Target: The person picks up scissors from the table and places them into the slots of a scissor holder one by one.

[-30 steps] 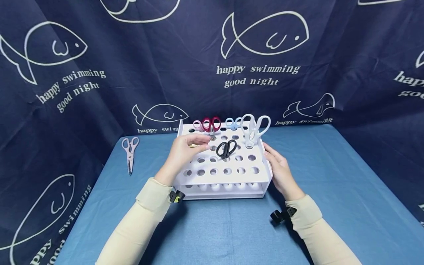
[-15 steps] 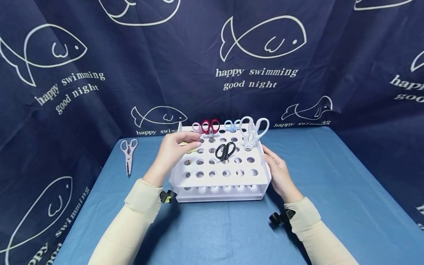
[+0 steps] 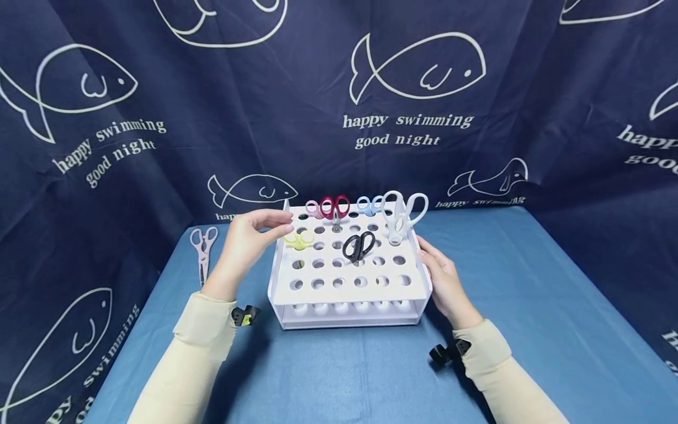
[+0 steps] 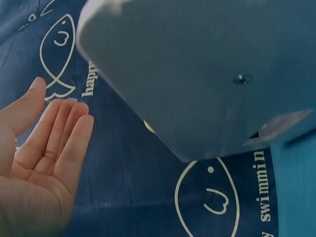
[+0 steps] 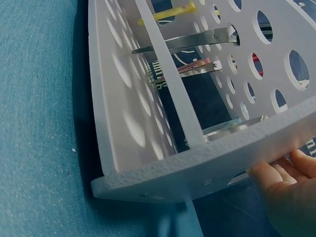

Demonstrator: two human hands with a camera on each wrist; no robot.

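A white rack with rows of round holes stands mid-table. My right hand grips its right side panel; the right wrist view shows the fingers at the panel's edge. Off the rack's upper left corner, my left hand holds nothing, its fingers gently bent and the thumb apart. Closest to it are yellow scissors, set in a left-hand hole. Black scissors sit near the middle. Red scissors, pink scissors, light blue scissors and large whitish scissors stand farther back.
Pale pink scissors lie on the blue tabletop left of the rack, partly behind the left wrist. Below the rack's top, a yellow blade and a metal blade show. A dark blue fish-print curtain encloses the back and sides.
My left hand has moved left, from over the rack to beyond its left edge, uncovering the yellow scissors. The right hand keeps its hold on the rack.
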